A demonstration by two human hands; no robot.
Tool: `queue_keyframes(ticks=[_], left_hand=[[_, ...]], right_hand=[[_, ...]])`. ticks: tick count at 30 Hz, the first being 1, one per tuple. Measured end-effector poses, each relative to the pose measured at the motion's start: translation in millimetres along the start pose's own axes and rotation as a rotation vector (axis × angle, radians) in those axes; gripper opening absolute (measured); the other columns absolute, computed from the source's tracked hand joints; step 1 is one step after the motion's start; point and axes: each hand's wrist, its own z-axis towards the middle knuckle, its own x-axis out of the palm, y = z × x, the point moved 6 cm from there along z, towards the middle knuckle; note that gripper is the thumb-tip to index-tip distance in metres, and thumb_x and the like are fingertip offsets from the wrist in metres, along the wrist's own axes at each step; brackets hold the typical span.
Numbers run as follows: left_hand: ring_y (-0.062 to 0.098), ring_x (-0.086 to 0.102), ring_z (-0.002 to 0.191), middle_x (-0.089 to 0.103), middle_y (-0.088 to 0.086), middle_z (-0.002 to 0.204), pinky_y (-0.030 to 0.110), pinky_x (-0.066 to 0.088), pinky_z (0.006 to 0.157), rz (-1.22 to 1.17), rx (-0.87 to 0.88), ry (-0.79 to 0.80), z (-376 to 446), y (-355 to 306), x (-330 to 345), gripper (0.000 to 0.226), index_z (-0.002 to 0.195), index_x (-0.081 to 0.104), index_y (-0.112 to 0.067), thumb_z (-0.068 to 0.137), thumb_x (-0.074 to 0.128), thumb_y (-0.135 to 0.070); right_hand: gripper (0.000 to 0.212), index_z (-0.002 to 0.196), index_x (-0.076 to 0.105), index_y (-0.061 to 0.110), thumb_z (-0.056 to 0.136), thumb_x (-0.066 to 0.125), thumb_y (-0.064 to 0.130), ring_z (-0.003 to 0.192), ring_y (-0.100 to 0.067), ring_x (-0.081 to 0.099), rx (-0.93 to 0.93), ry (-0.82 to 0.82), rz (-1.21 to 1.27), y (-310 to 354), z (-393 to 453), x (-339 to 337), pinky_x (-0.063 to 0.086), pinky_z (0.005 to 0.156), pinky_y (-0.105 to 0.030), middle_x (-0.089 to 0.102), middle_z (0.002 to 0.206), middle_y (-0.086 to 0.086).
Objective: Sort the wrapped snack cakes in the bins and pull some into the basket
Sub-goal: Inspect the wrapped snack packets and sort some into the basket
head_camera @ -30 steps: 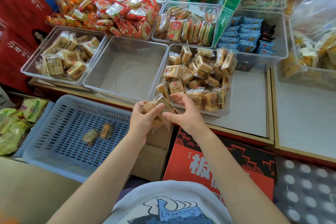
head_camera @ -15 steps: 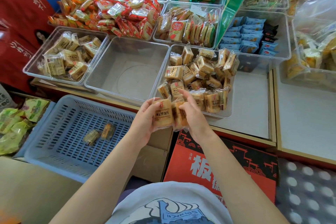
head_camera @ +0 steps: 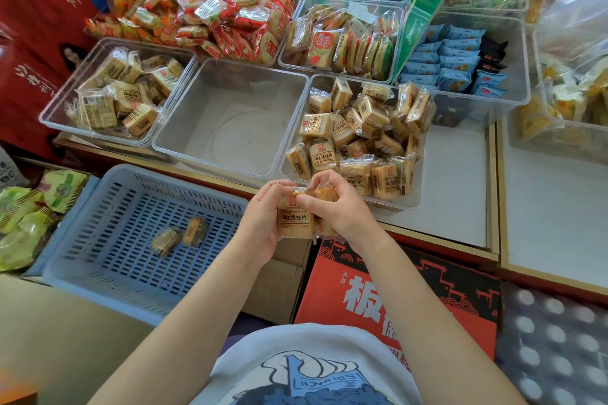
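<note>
A: What's on the far left?
B: A clear bin (head_camera: 56, 108) part full of tan wrapped snack cakes. Below it sits the blue basket (head_camera: 98, 260), with two cakes (head_camera: 179, 237) lying on its slatted floor.

A: And in the middle?
B: A bare clear bin (head_camera: 171, 145) on the surface. In front of it the left hand (head_camera: 263, 223) curls round a small stack of wrapped cakes (head_camera: 296, 220), label up.

A: The other hand?
B: The right hand (head_camera: 342, 210) pinches the same stack from the other side, thumb on top. Just behind it a third bin (head_camera: 414, 200) holds a heap of the same cakes.
</note>
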Motion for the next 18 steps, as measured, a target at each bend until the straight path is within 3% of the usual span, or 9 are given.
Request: queue_keyframes(ticks=[3, 4, 6, 10, 13, 18], left_hand=[[0.020, 0.071, 0.078, 0.071, 0.003, 0.084, 0.039, 0.060, 0.065, 0.032, 0.030, -0.050, 0.4, 0.3, -4.5, 0.005, 0.096, 0.062, -0.013, 0.099, 0.058, -0.013], [0.017, 0.070, 0.074, 0.070, 0.001, 0.077, 0.035, 0.058, 0.061, 0.070, 0.057, -0.075, 0.4, -0.5, -7.0, 0.010, 0.089, 0.060, -0.013, 0.099, 0.060, -0.012], [0.016, 0.069, 0.074, 0.068, 0.000, 0.074, 0.034, 0.058, 0.064, 0.160, 0.114, -0.095, 1.1, -1.5, -11.0, 0.016, 0.083, 0.059, -0.012, 0.098, 0.065, -0.014], [0.020, 0.073, 0.081, 0.074, 0.005, 0.083, 0.035, 0.060, 0.072, 0.225, 0.173, -0.071, 0.0, -4.2, -12.7, 0.012, 0.089, 0.067, -0.008, 0.095, 0.071, -0.017], [0.022, 0.073, 0.083, 0.074, 0.009, 0.086, 0.033, 0.061, 0.071, 0.168, 0.144, -0.057, -1.3, -3.3, -10.9, 0.014, 0.095, 0.068, -0.003, 0.095, 0.070, -0.017], [0.019, 0.072, 0.081, 0.072, 0.005, 0.085, 0.031, 0.060, 0.069, 0.148, 0.116, -0.047, -1.9, -0.4, -7.0, 0.009, 0.095, 0.066, -0.009, 0.097, 0.067, -0.018]], right_hand=[[0.022, 0.100, 0.059, 0.022, 0.089, 0.078, 0.023, 0.096, -0.027, 0.069, -0.011, 0.012, 0.003, -1.5, -0.3, 0.6, 0.064, 0.068, -0.041, 0.066, 0.106, -0.013], [0.021, 0.100, 0.059, 0.021, 0.090, 0.078, 0.022, 0.094, -0.025, 0.069, -0.012, 0.016, 0.003, -2.7, -0.4, 0.7, 0.063, 0.067, -0.038, 0.065, 0.104, -0.011], [0.018, 0.100, 0.060, 0.021, 0.092, 0.075, 0.024, 0.095, -0.025, 0.069, -0.001, 0.016, 0.008, -6.1, 0.2, 0.5, 0.062, 0.066, -0.036, 0.067, 0.105, -0.012], [0.010, 0.099, 0.062, 0.023, 0.098, 0.067, 0.032, 0.101, -0.030, 0.070, 0.015, -0.014, -0.029, -10.3, 2.8, -4.7, 0.063, 0.079, -0.046, 0.070, 0.108, -0.014], [0.006, 0.096, 0.063, 0.024, 0.098, 0.066, 0.028, 0.099, -0.029, 0.069, 0.041, -0.022, -0.013, -11.3, 3.1, -6.3, 0.062, 0.078, -0.050, 0.070, 0.101, -0.009], [0.009, 0.089, 0.063, 0.019, 0.097, 0.065, 0.022, 0.092, -0.026, 0.068, 0.022, -0.099, 0.000, -11.1, 3.7, -6.8, 0.061, 0.067, -0.039, 0.068, 0.095, -0.009]])
